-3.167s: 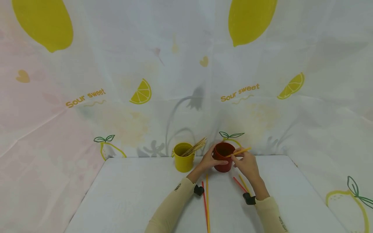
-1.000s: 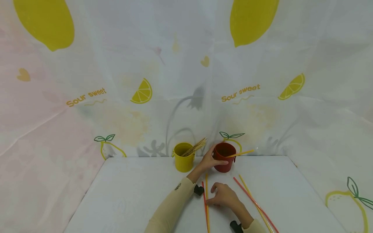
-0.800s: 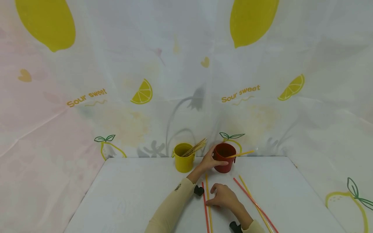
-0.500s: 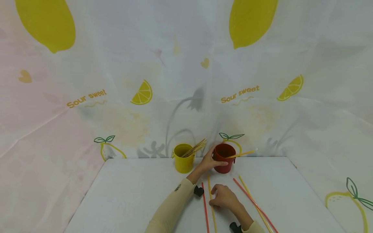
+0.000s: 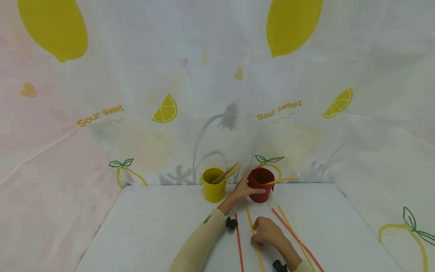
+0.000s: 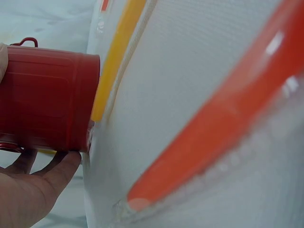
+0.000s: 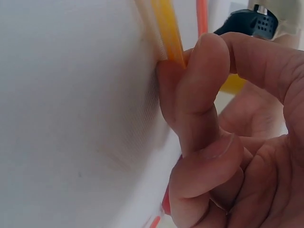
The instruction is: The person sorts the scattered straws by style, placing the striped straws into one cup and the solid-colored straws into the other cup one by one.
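At the back of the table, my left hand (image 5: 243, 189) grips the red bucket (image 5: 261, 198), thumb across its front; in the left wrist view, fingers reach under the bucket's side. A yellow straw (image 5: 282, 180) leans out of that bucket to the right. Nearer the front, my right hand (image 5: 268, 231) pinches another yellow straw (image 5: 249, 217) lying on the table. The right wrist view has this straw (image 7: 167, 26) between thumb and fingertip, its far part hidden by the hand. A red straw (image 5: 239, 241) in clear wrapping lies to the left.
A yellow bucket (image 5: 214, 194) holding thin wooden sticks (image 5: 227, 173) stands left of the red one. To the right, a red straw (image 5: 311, 257) crosses a yellow straw (image 5: 283, 215) on the white table (image 5: 153, 226). A printed cloth (image 5: 204, 83) hangs behind.
The right hand has let go of the yellow straw in the red bucket, come down to the table and drawn another yellow straw rightward from the red one. The left hand stays on the bucket.
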The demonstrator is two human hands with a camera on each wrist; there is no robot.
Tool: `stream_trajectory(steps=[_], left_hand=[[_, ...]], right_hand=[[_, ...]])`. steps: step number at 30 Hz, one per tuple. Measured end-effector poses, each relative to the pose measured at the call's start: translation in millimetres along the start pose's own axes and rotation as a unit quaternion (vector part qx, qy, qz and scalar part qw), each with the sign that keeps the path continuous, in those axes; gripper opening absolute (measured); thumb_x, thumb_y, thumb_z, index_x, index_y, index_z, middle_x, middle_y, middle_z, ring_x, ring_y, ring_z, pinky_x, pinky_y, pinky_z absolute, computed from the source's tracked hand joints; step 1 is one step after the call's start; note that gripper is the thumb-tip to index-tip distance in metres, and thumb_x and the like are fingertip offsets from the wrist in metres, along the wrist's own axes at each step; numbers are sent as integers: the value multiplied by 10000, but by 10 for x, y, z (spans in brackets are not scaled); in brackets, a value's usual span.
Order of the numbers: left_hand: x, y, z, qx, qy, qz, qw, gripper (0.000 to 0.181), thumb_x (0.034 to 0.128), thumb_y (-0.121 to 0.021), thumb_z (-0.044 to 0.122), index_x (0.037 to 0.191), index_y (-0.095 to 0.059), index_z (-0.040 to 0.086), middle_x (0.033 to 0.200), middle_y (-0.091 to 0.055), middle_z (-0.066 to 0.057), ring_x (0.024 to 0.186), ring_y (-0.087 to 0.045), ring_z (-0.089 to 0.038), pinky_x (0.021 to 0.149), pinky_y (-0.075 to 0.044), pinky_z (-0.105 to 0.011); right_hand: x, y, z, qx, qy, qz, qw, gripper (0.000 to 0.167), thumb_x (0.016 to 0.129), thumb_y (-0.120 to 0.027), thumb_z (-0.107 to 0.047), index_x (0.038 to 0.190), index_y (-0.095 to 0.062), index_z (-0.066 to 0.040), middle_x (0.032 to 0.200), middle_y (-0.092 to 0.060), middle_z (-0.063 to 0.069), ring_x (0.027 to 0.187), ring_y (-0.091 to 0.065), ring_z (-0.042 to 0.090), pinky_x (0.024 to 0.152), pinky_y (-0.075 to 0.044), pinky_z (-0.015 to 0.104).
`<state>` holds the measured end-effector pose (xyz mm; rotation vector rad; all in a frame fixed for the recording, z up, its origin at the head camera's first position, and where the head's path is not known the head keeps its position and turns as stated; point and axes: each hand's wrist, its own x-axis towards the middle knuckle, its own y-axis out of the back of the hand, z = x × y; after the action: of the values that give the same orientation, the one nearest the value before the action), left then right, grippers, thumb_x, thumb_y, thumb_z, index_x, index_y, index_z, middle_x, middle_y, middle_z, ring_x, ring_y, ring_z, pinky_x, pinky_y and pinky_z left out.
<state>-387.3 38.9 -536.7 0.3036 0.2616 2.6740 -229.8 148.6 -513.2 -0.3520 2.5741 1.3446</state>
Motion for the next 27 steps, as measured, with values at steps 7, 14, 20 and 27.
stream_trajectory(steps=[7,14,20,27], left_hand=[[2,-1,-11,-27,-40,1,10000,778,779,-864,287,1403,-419,422,1328,-498,215,1229,-456,-67,1017,-430,-355],[13,0,-13,30,-3,-18,10000,790,770,-870,295,1409,-419,412,1313,-496,238,1220,-454,-48,1004,-432,-326],[33,-3,-32,79,25,46,10000,802,764,-872,313,1420,-418,400,1315,-496,232,1215,-457,-57,1001,-437,-329],[26,2,-36,0,73,-13,10000,785,775,-865,305,1415,-419,387,1327,-494,217,1229,-453,-68,1010,-436,-343]], right_hand=[[-74,34,41,34,-64,-78,9999,247,726,-802,-127,862,-603,-74,656,-585,31,526,-573,147,524,-449,277],[-163,93,72,87,-43,-156,9998,230,726,-785,-103,836,-584,-78,637,-593,36,512,-580,147,511,-444,265],[-245,197,74,213,67,-236,9995,224,727,-786,-91,844,-596,-66,645,-595,46,510,-597,161,521,-454,283],[-383,329,72,343,488,-174,9981,216,700,-761,-58,825,-586,-70,576,-590,29,469,-592,162,496,-426,278]])
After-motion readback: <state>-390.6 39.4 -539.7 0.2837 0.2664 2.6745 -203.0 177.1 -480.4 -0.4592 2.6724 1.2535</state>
